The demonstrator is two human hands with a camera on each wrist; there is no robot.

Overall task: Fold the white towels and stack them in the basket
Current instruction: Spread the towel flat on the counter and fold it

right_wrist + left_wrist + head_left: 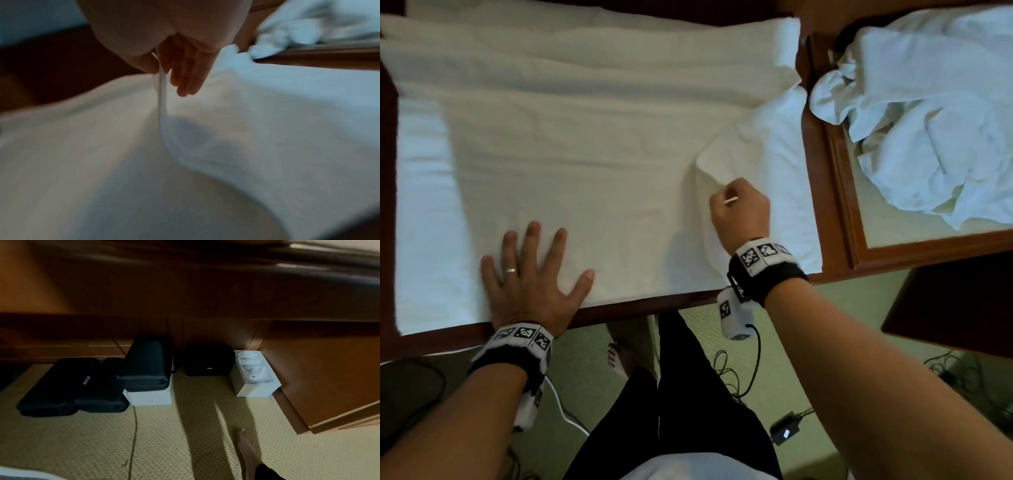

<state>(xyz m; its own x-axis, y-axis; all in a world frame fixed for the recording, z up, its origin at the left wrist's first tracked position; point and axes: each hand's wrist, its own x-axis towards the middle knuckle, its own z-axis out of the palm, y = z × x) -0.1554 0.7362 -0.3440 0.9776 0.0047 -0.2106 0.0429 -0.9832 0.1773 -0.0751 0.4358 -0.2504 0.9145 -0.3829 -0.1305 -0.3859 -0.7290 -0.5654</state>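
Towel [585, 144], white and large, is spread flat over most of the wooden worktop [619, 310], its near hem running along the worktop's front edge. Its right end is turned up into a raised flap towards 3 o'clock, where the right hand [739, 209] is seen with thumb and forefinger closed on the hem; in the right wrist view the pinched edge [161, 84] hangs as a thin strip below the fingers [185, 78], the other three of which are extended and hold nothing. The left hand [530, 274] is laid flat, fingers spread wide, on the cloth near 7 o'clock, pinning it.

A soft, limp and fairly light cloth is judged here: no shape will be kept unless it is supported, and the flap sags in a curve below the pinch. The terry surface should grip the skin well, so slipping is unlikely, but a single pinch point will let the corners droop. Hold is best taken at the hem or corners, with the far side anchored as it is now.

A heap of crumpled towels [928, 113] lies at 2 o'clock on a second, framed worktop [839, 192]. No basket can be made out.
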